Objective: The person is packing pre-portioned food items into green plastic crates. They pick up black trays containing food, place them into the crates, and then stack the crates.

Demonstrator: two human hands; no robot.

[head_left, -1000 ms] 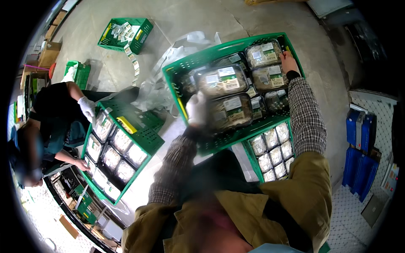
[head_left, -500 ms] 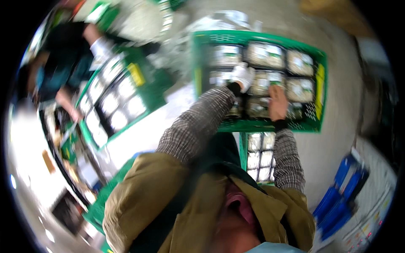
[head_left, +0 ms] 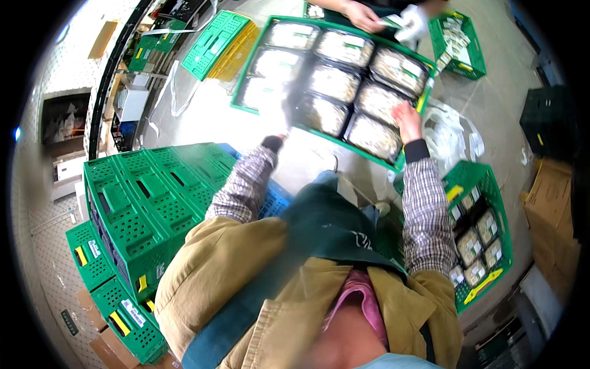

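In front of me is a green crate [head_left: 405, 166] of black trays with clear lids [head_left: 376, 136], which hold pale food I cannot make out. My right hand [head_left: 407, 122], bare, lies at the crate's right side with its fingers extended over the edge of a tray. My left hand [head_left: 278, 120] wears a white glove and reaches to the crate's near left edge. Glare and blur hide its fingers. At the crate's far side, a co-worker's bare hand [head_left: 364, 17] and white-gloved hand [head_left: 413, 26] hold a small pale item with green on it.
Stacked green crates [head_left: 138, 203] stand at left, beside a blue crate [head_left: 273, 202]. Another crate of trays [head_left: 501, 224] is at right. Far right are a crate of small packs [head_left: 473, 67], a plastic bag [head_left: 448, 132] and cardboard boxes [head_left: 550, 197]. Green and yellow crates [head_left: 215, 46] stand far left.
My view has swung left, from one crate of trays to another. Both hands have left the earlier trays and are now spread wide at this crate's two sides.
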